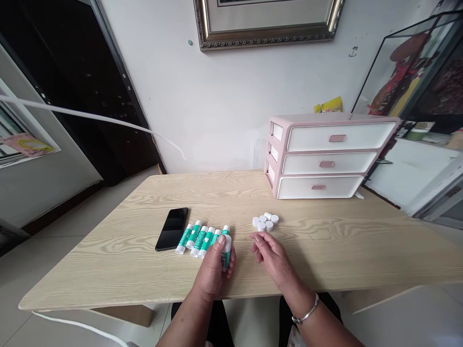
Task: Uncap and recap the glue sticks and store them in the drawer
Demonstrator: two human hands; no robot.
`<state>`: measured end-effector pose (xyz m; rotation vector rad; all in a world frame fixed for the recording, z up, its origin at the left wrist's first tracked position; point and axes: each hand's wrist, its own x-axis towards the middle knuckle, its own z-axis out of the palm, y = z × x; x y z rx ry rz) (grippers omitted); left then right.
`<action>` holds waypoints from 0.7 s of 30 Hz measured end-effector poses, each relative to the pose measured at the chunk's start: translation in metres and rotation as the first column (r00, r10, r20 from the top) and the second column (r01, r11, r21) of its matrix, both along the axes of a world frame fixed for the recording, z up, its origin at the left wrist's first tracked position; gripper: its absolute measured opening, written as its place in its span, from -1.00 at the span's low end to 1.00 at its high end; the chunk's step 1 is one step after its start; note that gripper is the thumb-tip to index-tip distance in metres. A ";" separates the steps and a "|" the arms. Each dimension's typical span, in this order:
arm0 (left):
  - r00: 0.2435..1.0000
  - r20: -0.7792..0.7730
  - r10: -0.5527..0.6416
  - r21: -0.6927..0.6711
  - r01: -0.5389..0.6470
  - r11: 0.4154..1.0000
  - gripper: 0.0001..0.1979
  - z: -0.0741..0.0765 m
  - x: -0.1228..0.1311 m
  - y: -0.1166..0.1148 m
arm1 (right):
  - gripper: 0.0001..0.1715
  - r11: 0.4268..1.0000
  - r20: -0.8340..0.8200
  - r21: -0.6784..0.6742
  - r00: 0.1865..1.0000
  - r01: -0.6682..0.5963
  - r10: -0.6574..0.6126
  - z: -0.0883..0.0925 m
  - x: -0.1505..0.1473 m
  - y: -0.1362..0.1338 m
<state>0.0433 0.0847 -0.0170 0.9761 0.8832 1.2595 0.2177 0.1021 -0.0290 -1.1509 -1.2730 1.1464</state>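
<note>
In the head view, the person's left hand (217, 262), at lower centre of the frame, is closed around one green-and-white tube (226, 248), thumb along its side, white end upward. Six more tubes (207, 240) lie in a slanting row on the table (325, 246), just left of and behind that hand. The right hand (269, 253), right of centre, is half curled, thumb and forefinger drawn close together; whether anything sits between the fingertips cannot be told. Just beyond it stands a cluster of white caps (269, 225), at least six showing. One bracelet (306, 311) circles the right wrist. One black phone (171, 229) lies left of the row, and one pink-and-white chest (325, 156) with three drawers stands at upper right.
</note>
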 end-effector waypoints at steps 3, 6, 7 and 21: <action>1.000 0.023 0.011 -0.013 -0.010 1.000 -0.33 0.007 0.005 0.000 | -0.42 1.000 -0.008 -0.012 1.000 -0.004 0.004 -0.001 0.000 0.001; 0.998 0.063 -0.010 -0.030 0.011 0.999 -0.33 0.014 0.007 -0.001 | -0.42 1.000 -0.021 -0.010 1.000 -0.009 0.009 -0.002 0.001 0.003; 0.997 0.082 -0.016 -0.042 0.020 0.999 -0.33 0.016 0.008 -0.001 | -0.42 1.000 -0.023 -0.007 1.000 -0.011 0.011 -0.002 0.001 0.004; 0.977 0.208 -0.051 -0.129 0.079 0.989 -0.36 0.030 0.007 -0.002 | -0.42 1.000 -0.031 -0.012 0.999 -0.010 0.010 -0.002 0.002 0.004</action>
